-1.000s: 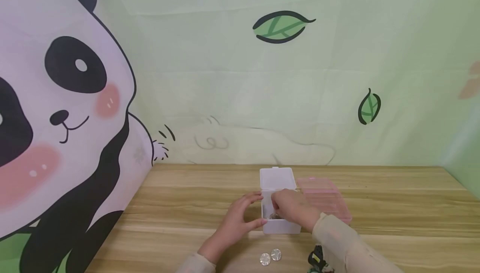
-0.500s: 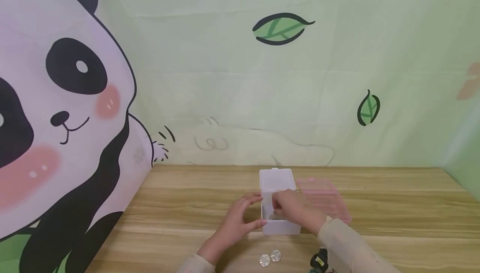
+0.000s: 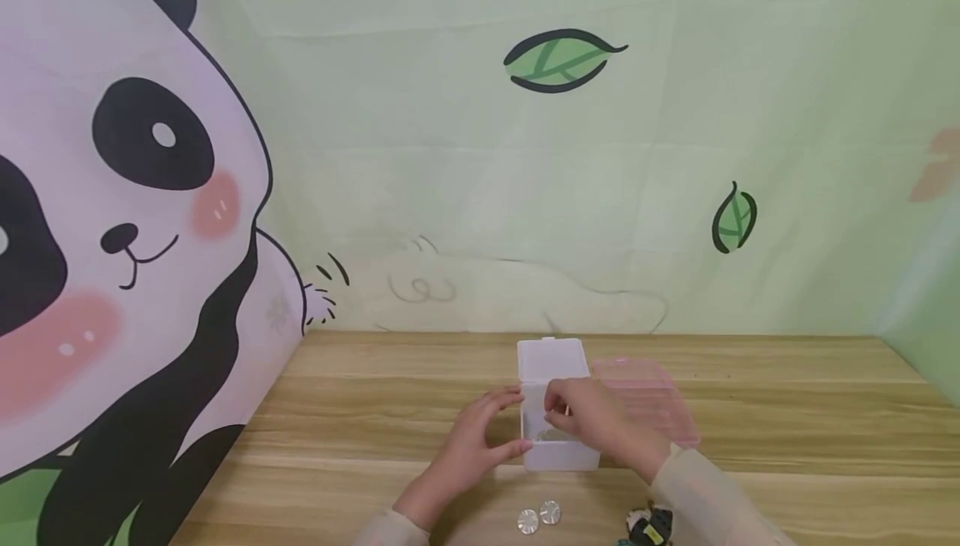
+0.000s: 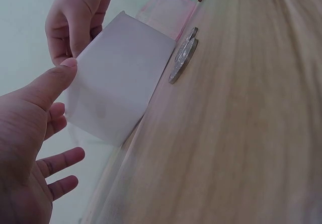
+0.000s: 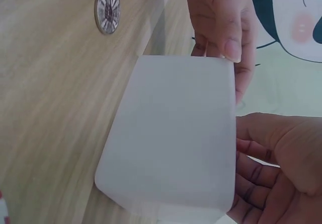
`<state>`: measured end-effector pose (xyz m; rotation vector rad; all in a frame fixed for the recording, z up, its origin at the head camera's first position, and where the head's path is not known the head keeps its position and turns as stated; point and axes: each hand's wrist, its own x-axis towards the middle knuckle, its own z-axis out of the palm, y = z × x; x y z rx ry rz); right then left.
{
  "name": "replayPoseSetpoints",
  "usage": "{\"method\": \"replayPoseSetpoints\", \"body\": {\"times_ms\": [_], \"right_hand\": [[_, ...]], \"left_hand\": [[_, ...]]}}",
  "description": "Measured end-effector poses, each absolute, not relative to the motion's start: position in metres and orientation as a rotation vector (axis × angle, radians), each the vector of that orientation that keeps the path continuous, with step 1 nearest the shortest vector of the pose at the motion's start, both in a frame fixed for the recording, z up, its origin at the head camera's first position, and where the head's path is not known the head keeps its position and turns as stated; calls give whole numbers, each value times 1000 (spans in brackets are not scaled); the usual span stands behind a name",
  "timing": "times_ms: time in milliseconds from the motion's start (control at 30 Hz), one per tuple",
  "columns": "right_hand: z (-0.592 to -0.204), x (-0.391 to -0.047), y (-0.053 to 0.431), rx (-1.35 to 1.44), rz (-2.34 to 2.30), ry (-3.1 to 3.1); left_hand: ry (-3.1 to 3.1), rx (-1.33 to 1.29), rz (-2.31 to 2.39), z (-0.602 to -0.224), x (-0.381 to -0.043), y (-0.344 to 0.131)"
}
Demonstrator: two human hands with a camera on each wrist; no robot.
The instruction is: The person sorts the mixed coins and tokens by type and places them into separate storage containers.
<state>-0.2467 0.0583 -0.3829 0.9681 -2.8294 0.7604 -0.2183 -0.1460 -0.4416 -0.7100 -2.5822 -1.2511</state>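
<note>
A white plastic box (image 3: 561,456) stands with its lid (image 3: 553,359) tipped back. My left hand (image 3: 467,446) holds its left side, the thumb at the near rim and the fingers toward the back corner. In the left wrist view that thumb lies on the top edge while the other fingers are spread. My right hand (image 3: 596,417) reaches over the opening with bent fingers, thumb close to the index finger. I cannot tell whether it pinches anything. Small metallic pieces (image 3: 546,436) show low inside the box. Two silver coins (image 3: 528,521) lie in front of it.
Behind the right hand, a see-through pink case (image 3: 652,404) sits beside the white box. A small black thing with a yellow label (image 3: 651,527) shows by the right sleeve. At the back of the wooden table (image 3: 787,413) hangs a green cloth (image 3: 420,154) with a printed panda.
My right hand has risen slightly and drawn a little to the right over the box. The black thing has shifted right with the sleeve. The left hand stays on the box.
</note>
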Motion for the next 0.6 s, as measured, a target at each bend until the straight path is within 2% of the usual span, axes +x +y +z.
{"method": "replayPoseSetpoints", "body": {"times_ms": [600], "right_hand": [[-376, -224, 67, 1047, 873, -2686]], "left_hand": [[-2583, -717, -1240, -443, -220, -147]]}}
